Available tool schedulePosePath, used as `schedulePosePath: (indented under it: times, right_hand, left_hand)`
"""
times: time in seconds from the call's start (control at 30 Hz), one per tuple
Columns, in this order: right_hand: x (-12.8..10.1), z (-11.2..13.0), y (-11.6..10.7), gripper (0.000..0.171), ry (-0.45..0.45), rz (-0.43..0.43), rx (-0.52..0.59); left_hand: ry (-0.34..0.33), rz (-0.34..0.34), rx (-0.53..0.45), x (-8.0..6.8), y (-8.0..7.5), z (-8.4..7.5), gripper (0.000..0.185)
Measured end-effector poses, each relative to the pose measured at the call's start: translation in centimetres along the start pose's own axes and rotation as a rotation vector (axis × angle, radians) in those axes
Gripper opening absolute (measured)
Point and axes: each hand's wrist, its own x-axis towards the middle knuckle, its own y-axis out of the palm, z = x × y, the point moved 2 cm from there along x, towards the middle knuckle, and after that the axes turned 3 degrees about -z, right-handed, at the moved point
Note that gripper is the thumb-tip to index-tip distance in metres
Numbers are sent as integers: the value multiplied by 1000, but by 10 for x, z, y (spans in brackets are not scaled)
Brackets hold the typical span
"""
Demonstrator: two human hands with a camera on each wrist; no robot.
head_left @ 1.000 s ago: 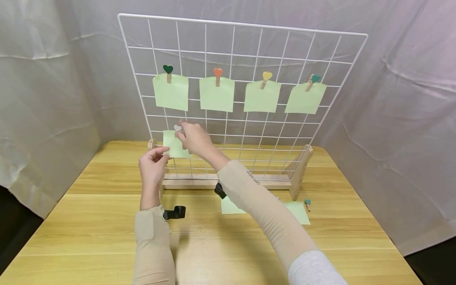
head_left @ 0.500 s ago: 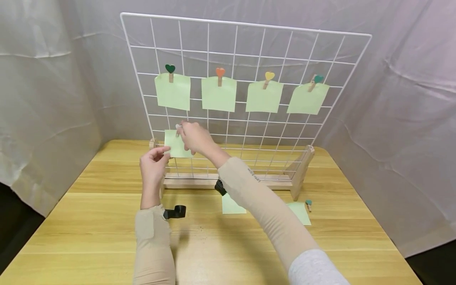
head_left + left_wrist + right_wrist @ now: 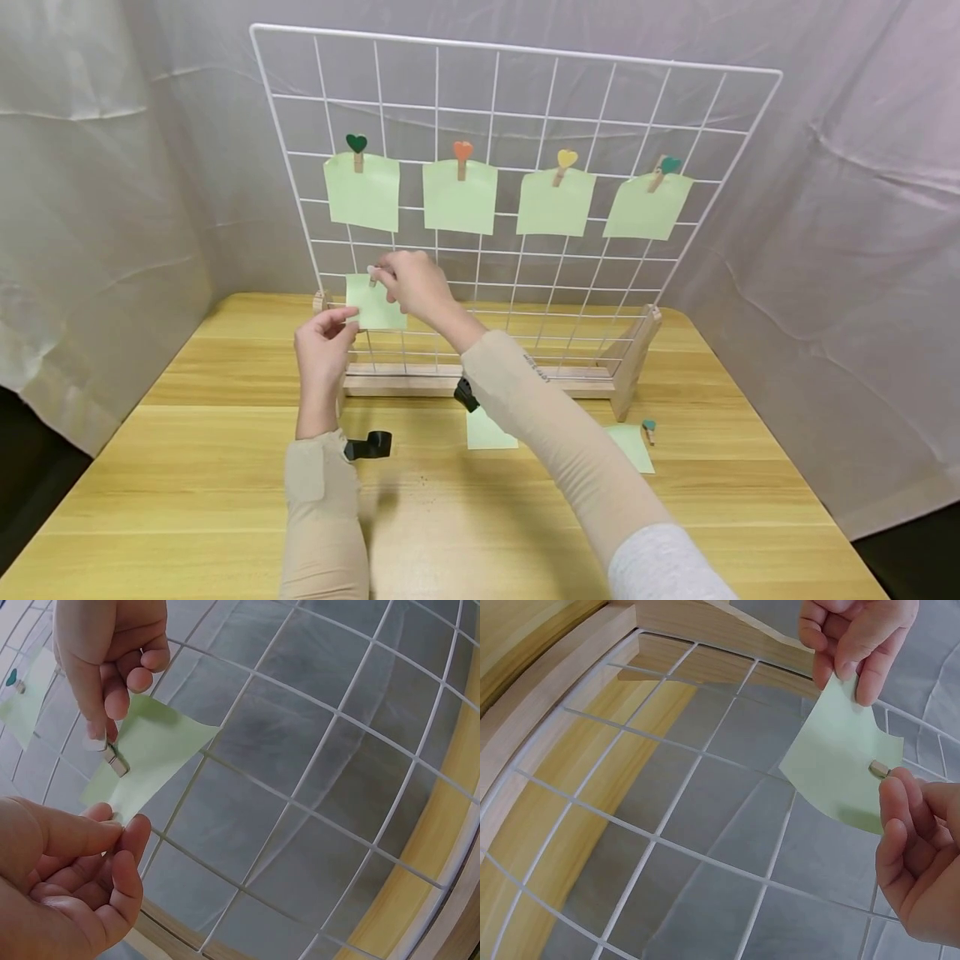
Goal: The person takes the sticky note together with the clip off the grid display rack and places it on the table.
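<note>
A pale green paper note [image 3: 381, 310] lies against the lower left of a white wire grid [image 3: 517, 55]. My left hand [image 3: 324, 343] pinches the note's lower left edge between thumb and fingers, as the left wrist view also shows. At the note's top, my right hand [image 3: 417, 287] pinches a small wooden clothespin [image 3: 116, 762] with a white heart on it. The clothespin's wooden tip [image 3: 879, 769] overlaps the face of the note. Fingers partly cover the white heart.
Above hang several green notes [image 3: 459, 200] in a row, each under a heart clothespin [image 3: 462, 153]. Wooden feet [image 3: 634, 367] hold the grid on the table [image 3: 225, 500]. Two notes [image 3: 489, 432] and a teal-heart clothespin [image 3: 649, 430] lie in front.
My right fingers have shifted their grip around the white-heart clothespin, now covering more of the heart. The left hand keeps its pinch on the note, nearly still.
</note>
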Motion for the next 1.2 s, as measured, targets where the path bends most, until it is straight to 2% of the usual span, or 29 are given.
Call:
schedulePosePath:
  times: [0.2,0.5,0.67,0.87,1.07,1.2]
  right_hand:
    - [-1,-1,0,25,-12,-45,4]
    - [-1,-1,4,25,-93,-181,-101]
    - [-3,1,3,24,-115,-220,-105]
    - [-4,1,0,24,-143,-241,-45]
    - [-8,-3,0,23,-211,-281,-14]
    - [-12,-6,0,21,-255,-329,116]
  left_hand:
    - [1,1,4,0,0,0,17]
    - [-35,1,-2,0,0,-1,19]
    - [-20,-2,6,-1,-1,-1,18]
    - [0,-6,7,-1,-1,0,17]
    - [-33,0,2,-2,-2,0,18]
    - [-32,4,2,-3,-3,1,18]
